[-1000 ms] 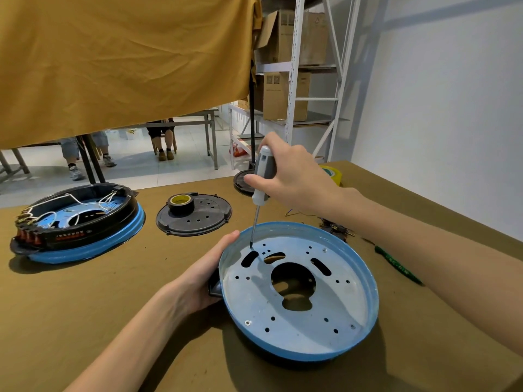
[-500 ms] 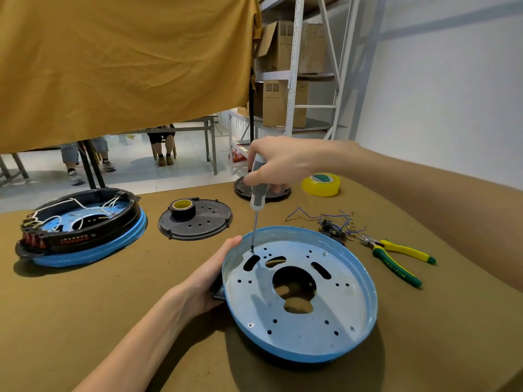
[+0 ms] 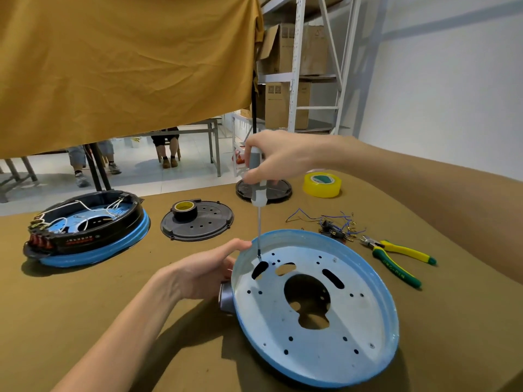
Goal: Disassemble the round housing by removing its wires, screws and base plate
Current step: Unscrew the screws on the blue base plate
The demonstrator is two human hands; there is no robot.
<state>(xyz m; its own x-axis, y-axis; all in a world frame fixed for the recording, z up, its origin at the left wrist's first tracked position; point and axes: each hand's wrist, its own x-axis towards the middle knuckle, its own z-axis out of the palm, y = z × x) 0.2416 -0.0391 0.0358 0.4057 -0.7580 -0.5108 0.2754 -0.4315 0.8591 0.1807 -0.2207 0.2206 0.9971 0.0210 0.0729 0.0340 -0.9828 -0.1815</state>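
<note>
On the tabletop point(image 3: 85, 321), the round housing point(image 3: 314, 309) lies nearest, right of centre. The left hand point(image 3: 203, 274) holds its left rim; the right hand point(image 3: 280, 158) grips a screwdriver point(image 3: 258, 193) standing upright with its tip inside the housing's far-left edge. Far left sits a second housing point(image 3: 85, 230) with wires in it. Between them, further back, lies a plate point(image 3: 198, 222) with a tape roll point(image 3: 185, 210) on it. Right of the housing lie pliers point(image 3: 396, 258), with loose wires point(image 3: 325, 222) just behind, and another tape roll point(image 3: 322, 184) beyond.
</note>
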